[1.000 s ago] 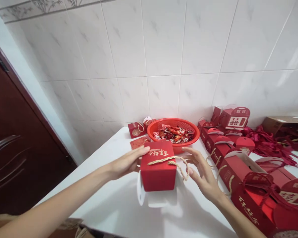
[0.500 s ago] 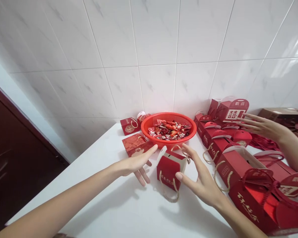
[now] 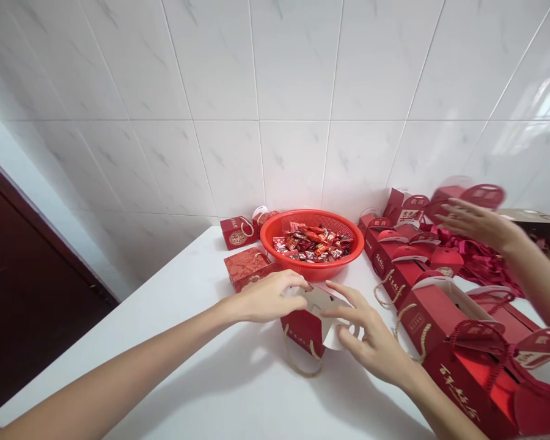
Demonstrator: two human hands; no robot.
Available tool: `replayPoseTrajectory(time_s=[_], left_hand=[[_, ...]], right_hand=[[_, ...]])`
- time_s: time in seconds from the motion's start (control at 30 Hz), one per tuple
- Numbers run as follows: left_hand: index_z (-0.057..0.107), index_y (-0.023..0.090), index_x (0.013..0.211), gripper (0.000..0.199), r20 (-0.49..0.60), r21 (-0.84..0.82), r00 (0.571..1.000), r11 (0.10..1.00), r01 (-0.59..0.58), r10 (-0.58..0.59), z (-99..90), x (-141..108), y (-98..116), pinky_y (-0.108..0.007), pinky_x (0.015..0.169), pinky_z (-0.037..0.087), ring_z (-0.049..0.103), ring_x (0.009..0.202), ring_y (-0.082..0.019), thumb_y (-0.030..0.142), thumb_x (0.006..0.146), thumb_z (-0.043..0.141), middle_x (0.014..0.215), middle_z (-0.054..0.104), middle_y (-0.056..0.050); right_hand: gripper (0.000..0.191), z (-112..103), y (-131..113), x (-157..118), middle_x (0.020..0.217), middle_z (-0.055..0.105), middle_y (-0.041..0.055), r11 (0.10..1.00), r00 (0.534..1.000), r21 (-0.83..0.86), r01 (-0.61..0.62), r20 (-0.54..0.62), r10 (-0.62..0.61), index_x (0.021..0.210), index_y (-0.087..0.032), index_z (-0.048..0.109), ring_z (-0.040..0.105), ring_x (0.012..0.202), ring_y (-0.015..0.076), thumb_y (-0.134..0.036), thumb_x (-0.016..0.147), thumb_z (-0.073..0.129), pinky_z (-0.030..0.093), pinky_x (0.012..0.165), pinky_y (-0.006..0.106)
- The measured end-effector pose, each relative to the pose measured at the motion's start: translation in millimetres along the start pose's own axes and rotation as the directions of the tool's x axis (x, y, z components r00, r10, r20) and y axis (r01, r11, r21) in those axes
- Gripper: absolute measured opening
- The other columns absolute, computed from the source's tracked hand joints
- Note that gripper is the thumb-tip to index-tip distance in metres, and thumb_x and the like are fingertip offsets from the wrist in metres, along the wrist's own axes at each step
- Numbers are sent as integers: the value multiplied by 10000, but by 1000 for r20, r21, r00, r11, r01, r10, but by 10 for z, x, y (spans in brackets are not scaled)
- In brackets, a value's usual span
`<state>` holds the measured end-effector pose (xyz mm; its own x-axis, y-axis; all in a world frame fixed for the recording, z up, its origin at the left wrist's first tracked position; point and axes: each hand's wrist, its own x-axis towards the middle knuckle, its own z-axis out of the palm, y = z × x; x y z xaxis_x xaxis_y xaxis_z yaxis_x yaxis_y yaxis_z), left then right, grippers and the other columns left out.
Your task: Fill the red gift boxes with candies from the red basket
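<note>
A small red gift box (image 3: 301, 327) with gold lettering and rope handles stands on the white table, its top unfolded to show a pale inside. Over its left rear edge, my left hand (image 3: 270, 297) is curved, thumb and forefinger apart. My right hand (image 3: 371, 333) reaches across the box's right side with spread fingers, touching a white-lined flap (image 3: 335, 336) that leans outward. Behind the box is a red plastic basket (image 3: 275, 260) of wrapped candies (image 3: 318, 241). A patterned red box (image 3: 246, 264) lies beyond my left hand.
Several red gift boxes (image 3: 440, 342) line the right side, some with rope handles. A co-worker's hand (image 3: 486, 226) is above the far ones, near dark red ribbon-like material (image 3: 486, 266). Another small box (image 3: 236, 233) stands left of the basket, by the tiled wall (image 3: 293, 159).
Both hands have moved in over the box; its right flap now tilts outward, showing its white inside. The co-worker's hand and a red box at the back right have shifted.
</note>
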<state>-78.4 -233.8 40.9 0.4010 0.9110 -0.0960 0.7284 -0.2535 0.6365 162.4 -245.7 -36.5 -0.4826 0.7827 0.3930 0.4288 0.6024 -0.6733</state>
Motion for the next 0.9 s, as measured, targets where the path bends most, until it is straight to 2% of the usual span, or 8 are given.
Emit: replayPoseTrajectory(time_s=[0.13, 0.27, 0.4, 0.5, 0.6, 0.73, 0.83, 0.9], left_hand=[[405, 280, 1534, 945, 116, -84, 991, 995, -50, 60, -26, -103, -170, -427, 1137, 376, 392, 1431, -351, 218, 657, 750, 1581, 420, -73], [264, 264, 1590, 1072, 197, -287, 966, 952, -107, 168, 55, -155, -318, -433, 1074, 444, 443, 1382, -367, 307, 675, 822, 1552, 433, -112], [244, 270, 1591, 1016, 207, -412, 945, 899, -152, 255, 148, -95, -419, -374, 979, 503, 516, 1311, -330, 405, 758, 810, 1501, 480, -115], [297, 287, 1577, 922, 120, -302, 967, 936, -182, 227, 180, -8, -494, -381, 972, 501, 530, 1284, -324, 452, 802, 767, 1499, 491, -108], [299, 329, 1583, 916, 16, -103, 995, 990, -95, 97, 146, 51, -555, -396, 955, 501, 566, 1230, -327, 507, 803, 747, 1454, 547, -97], [417, 261, 1540, 941, 26, 101, 997, 992, -76, 74, -90, 43, -485, -387, 952, 494, 568, 1224, -345, 575, 731, 780, 1447, 546, -138], [663, 220, 1303, 549, -14, 193, 990, 972, -132, 137, -351, 95, -302, -336, 874, 498, 640, 1068, -277, 507, 836, 680, 1278, 666, -100], [736, 215, 1153, 353, -64, 215, 977, 959, -187, 205, -488, 240, -171, -309, 842, 489, 664, 971, -234, 416, 903, 590, 1148, 724, -66]], right_hand=[[628, -18, 54, -9, 1583, 447, 117, 998, 998, 47, -35, 50, 33, 1509, -239, 469, 430, 1458, 305, -289, 889, 555, 371, 1176, 546], [816, -74, 31, 5, 1601, 421, 129, 974, 979, 102, -201, 68, 195, 1580, -196, 342, 454, 1438, 322, -527, 884, 611, 410, 1155, 510], [896, -112, 23, 39, 1535, 514, 136, 928, 929, 136, -348, 184, 321, 1555, -159, 403, 544, 1360, 336, -618, 828, 656, 457, 1120, 483], [844, -86, 72, 58, 1488, 570, 125, 930, 930, 123, -347, 170, 325, 1550, -180, 412, 578, 1326, 327, -636, 866, 606, 485, 1091, 477], [856, -35, 136, 64, 1552, 485, 159, 935, 938, 82, -346, 55, 343, 1587, -176, 315, 514, 1385, 340, -647, 908, 537, 445, 1117, 526], [759, -12, 162, 70, 1576, 433, 157, 953, 948, 36, -301, -96, 303, 1520, -222, 407, 395, 1467, 337, -643, 905, 553, 350, 1185, 549], [602, -28, 125, 76, 1564, 434, 146, 969, 943, 5, -248, -227, 243, 1428, -252, 498, 372, 1481, 337, -597, 936, 545, 363, 1172, 568], [474, -35, 90, 73, 1533, 474, 137, 984, 930, -28, -174, -335, 155, 1351, -272, 549, 434, 1444, 335, -536, 957, 561, 426, 1127, 561]])
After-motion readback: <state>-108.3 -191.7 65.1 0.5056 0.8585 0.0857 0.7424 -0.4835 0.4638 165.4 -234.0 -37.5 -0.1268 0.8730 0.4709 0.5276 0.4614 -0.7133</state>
